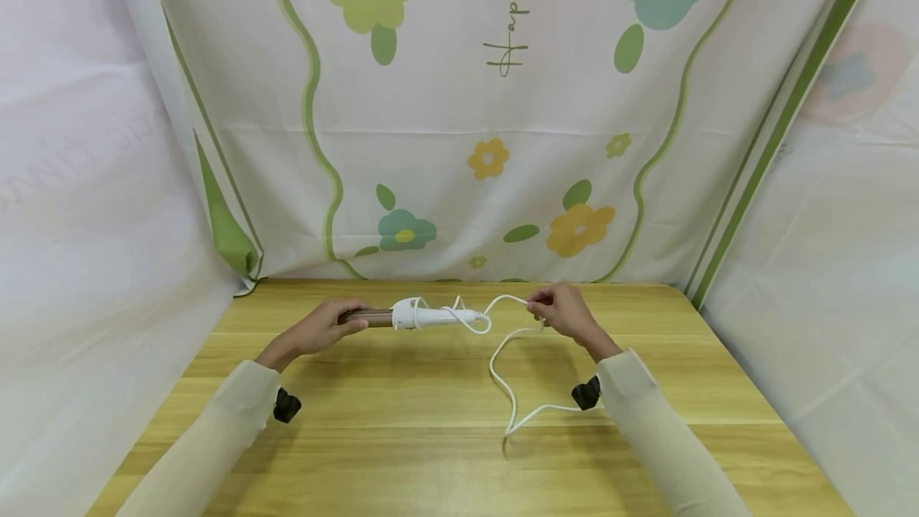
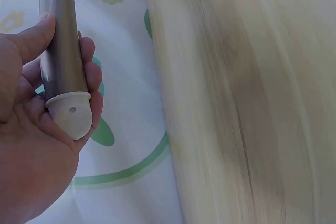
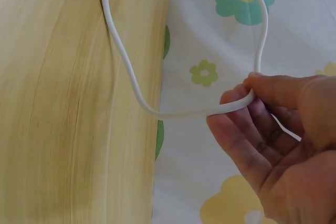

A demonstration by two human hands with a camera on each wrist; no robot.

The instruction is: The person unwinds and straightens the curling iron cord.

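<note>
A curling iron with a white handle and a brown barrel lies level across the middle of the head view. My left hand grips it by the barrel, thumb on one side and fingers round the other; the barrel's white end cap shows near the palm. The white cord wraps loosely about the handle and leaves its right end. Thumb and fingertips of my right hand pinch the cord, which bends there and runs down toward the right forearm.
The wooden table spreads beneath both hands. Behind it hangs a white cloth printed with flowers, and more cloth walls stand at the left and right. A black wrist device sits under the right sleeve, another under the left.
</note>
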